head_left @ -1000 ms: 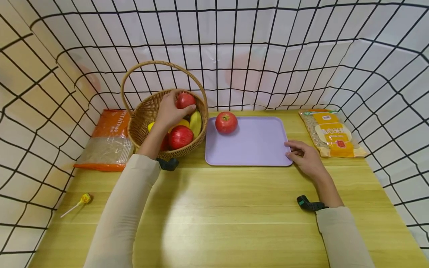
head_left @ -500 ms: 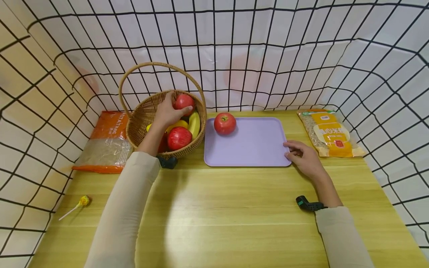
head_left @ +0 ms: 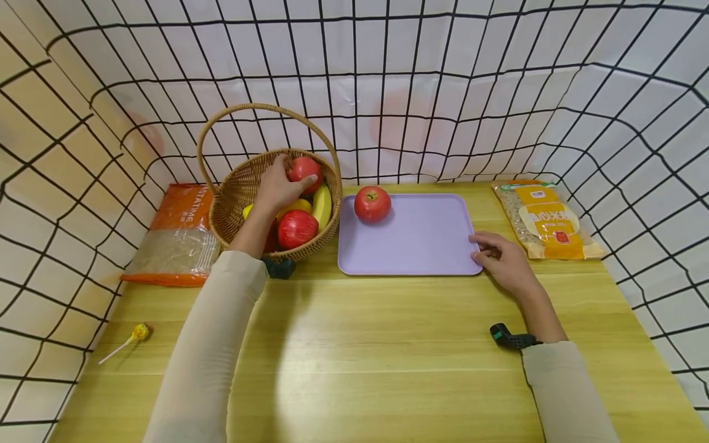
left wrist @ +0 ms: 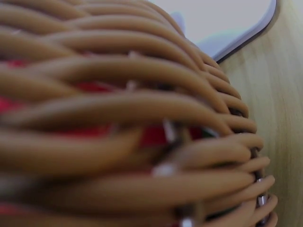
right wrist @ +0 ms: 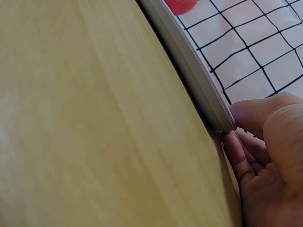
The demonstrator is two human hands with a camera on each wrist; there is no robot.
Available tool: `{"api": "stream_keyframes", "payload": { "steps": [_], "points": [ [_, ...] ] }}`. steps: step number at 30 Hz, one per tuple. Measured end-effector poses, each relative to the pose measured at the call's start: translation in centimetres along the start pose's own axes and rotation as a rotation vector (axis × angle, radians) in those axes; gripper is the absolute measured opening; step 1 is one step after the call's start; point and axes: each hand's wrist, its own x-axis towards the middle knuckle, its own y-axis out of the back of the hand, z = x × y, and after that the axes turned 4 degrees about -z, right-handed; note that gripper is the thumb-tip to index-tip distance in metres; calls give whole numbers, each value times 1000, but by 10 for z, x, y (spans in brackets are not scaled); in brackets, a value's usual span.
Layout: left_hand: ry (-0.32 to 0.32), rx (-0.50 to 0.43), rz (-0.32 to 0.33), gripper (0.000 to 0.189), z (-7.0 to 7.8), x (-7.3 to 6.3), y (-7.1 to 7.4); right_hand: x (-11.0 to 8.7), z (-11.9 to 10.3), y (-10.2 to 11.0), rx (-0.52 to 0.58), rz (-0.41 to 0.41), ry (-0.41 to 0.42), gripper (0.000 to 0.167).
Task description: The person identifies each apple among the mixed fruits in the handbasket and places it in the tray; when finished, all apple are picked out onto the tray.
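In the head view my left hand reaches into a wicker basket and grips a red pomegranate, thumb on its near side. Below it in the basket lie a red apple, a banana and yellow fruit partly hidden by my arm. A second pomegranate sits on the left part of a lilac tray. My right hand pinches the tray's right edge. The right wrist view shows the thumb over the rim and fingertips under it. Basket weave fills most of the left wrist view.
An orange-and-clear food bag lies left of the basket, partly behind it. A yellow food packet lies right of the tray. Nearer, at the left, is a lollipop. Grid-patterned cloth walls the table's back and sides.
The left hand has shifted very slightly on the pomegranate in the basket. The right hand and the tray stay as they were; the head view has tilted slightly.
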Motion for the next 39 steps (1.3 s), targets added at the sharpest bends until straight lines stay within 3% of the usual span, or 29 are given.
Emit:
{"api": "stream_keyframes", "payload": {
  "steps": [12,17,22,32,39],
  "points": [
    [-34,64,4,88,-1,-6,0,0,4,-3,3,9,-12,37],
    [-31,51,37,87,0,-9,4,1,3,-3,5,5,-14,38],
    [-79,45,69,85,3,-14,9,1,2,-1,1,3,-19,39],
    [-134,36,106,91,14,-39,16,1,2,-1,-9,2,-13,39],
    [-188,23,154,90,14,-59,13,1,1,-1,-6,2,-23,39]
  ]
}}
